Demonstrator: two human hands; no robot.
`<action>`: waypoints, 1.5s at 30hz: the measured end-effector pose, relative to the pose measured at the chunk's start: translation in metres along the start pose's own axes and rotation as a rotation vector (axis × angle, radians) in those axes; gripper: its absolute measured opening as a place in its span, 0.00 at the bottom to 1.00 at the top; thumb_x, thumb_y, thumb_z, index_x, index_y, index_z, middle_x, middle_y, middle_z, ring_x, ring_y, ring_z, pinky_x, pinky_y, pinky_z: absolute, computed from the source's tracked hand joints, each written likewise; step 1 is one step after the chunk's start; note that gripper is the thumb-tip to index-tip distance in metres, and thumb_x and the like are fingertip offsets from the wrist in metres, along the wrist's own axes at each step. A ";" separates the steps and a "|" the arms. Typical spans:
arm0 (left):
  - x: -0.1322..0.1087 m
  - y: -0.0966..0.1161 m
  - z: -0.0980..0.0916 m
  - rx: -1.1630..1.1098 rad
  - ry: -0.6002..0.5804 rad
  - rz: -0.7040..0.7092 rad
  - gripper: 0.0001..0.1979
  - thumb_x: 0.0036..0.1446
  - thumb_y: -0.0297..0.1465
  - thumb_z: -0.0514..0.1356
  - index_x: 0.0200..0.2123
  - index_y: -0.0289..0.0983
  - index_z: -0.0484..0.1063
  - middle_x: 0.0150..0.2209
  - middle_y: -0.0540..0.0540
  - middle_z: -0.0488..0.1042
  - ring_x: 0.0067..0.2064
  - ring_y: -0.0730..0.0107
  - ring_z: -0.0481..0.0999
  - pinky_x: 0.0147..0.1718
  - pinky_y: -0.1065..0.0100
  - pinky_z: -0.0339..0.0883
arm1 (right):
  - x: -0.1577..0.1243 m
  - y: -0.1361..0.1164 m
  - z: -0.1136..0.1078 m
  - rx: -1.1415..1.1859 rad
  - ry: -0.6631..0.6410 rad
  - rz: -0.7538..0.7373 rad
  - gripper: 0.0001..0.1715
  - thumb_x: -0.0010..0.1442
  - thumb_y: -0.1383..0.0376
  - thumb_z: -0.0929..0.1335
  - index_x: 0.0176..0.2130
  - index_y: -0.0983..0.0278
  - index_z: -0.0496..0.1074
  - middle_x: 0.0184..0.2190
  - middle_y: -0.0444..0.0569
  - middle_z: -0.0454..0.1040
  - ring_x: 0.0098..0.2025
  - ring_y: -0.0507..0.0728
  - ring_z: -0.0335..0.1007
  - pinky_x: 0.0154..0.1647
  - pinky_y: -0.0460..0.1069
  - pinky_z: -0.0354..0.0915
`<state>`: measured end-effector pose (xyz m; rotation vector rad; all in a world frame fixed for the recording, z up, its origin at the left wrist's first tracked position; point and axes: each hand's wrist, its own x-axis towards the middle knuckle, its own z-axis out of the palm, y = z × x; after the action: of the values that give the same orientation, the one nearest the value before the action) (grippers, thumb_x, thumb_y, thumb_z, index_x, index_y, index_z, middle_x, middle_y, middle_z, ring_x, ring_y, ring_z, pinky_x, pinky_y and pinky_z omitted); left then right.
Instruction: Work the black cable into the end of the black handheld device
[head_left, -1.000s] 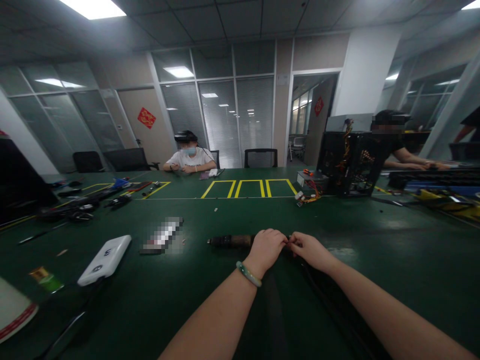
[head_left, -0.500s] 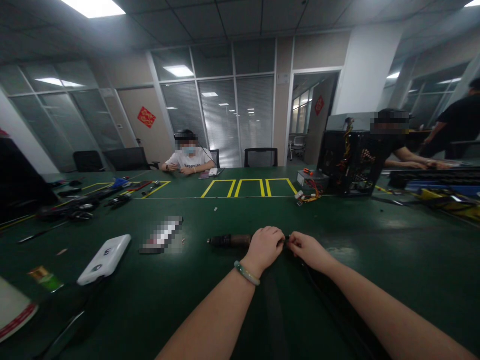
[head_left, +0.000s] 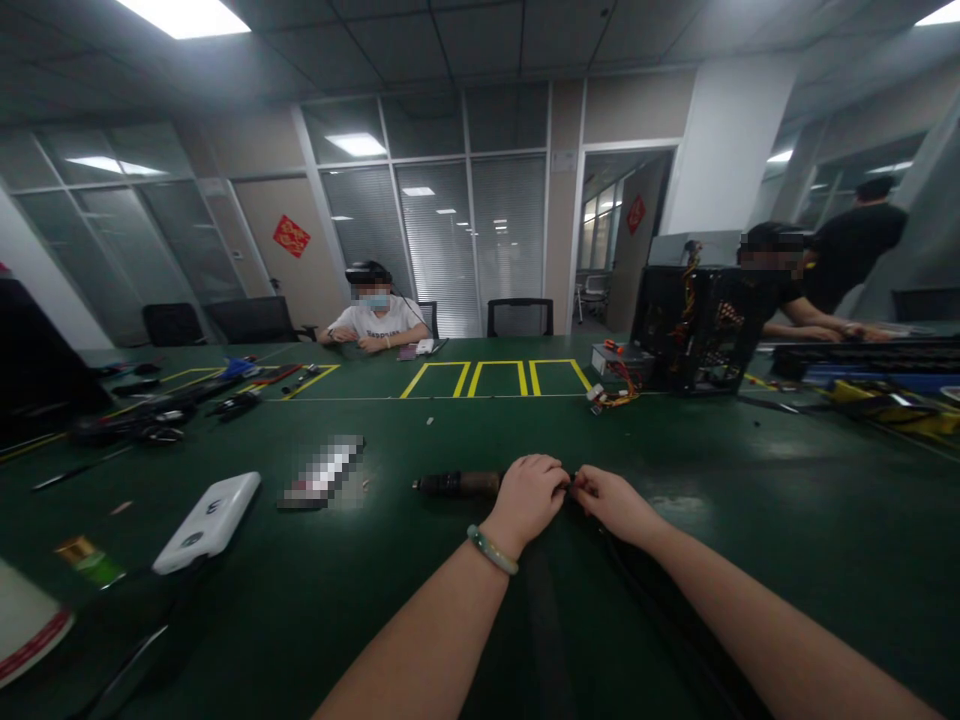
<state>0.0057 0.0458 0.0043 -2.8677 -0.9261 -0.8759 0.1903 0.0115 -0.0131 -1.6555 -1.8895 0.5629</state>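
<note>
A dark, cylindrical electric screwdriver [head_left: 459,485] lies on the green table, its tip pointing left. My left hand [head_left: 531,488], with a jade bangle at the wrist, is wrapped over the tool's rear half and hides it. Close beside it, my right hand [head_left: 611,502] pinches the dark cable end at the back of the screwdriver. Fingers cover the joint, so whether the plug is fully seated cannot be seen. From under the right hand a black cable [head_left: 637,575] runs toward the table's near edge.
Left of the hands lie a white power bank [head_left: 210,522], a blurred-out phone-like object [head_left: 322,472], a green-gold small bottle [head_left: 90,562] and a paper cup [head_left: 30,625]. A power supply [head_left: 621,360] and black computer case [head_left: 694,330] stand back right. Co-workers sit across the table.
Both hands hold nearly the same position at the screwdriver's rear end. In the right background, a standing person in black has moved left. The view has shifted slightly.
</note>
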 end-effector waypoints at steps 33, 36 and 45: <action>0.002 0.003 0.000 0.037 -0.018 -0.042 0.06 0.56 0.28 0.60 0.39 0.39 0.71 0.44 0.47 0.72 0.50 0.64 0.68 0.56 0.58 0.56 | 0.002 0.005 0.003 0.011 -0.015 0.026 0.07 0.61 0.61 0.63 0.33 0.62 0.67 0.22 0.41 0.72 0.22 0.51 0.66 0.23 0.44 0.56; 0.002 0.002 0.001 0.030 -0.028 -0.026 0.05 0.57 0.28 0.59 0.38 0.39 0.72 0.44 0.47 0.72 0.50 0.64 0.68 0.55 0.59 0.58 | 0.001 0.003 0.002 0.015 -0.016 0.029 0.08 0.61 0.60 0.63 0.33 0.61 0.68 0.23 0.41 0.72 0.22 0.51 0.66 0.23 0.45 0.56; 0.001 0.003 0.002 0.026 -0.017 0.009 0.06 0.58 0.26 0.58 0.39 0.39 0.72 0.45 0.47 0.72 0.50 0.64 0.68 0.55 0.59 0.58 | 0.002 0.003 0.003 -0.032 0.012 0.008 0.07 0.60 0.63 0.64 0.32 0.61 0.68 0.23 0.41 0.72 0.24 0.52 0.67 0.25 0.45 0.56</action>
<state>0.0092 0.0446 0.0037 -2.8599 -0.9180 -0.8336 0.1909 0.0138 -0.0170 -1.6838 -1.8928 0.5276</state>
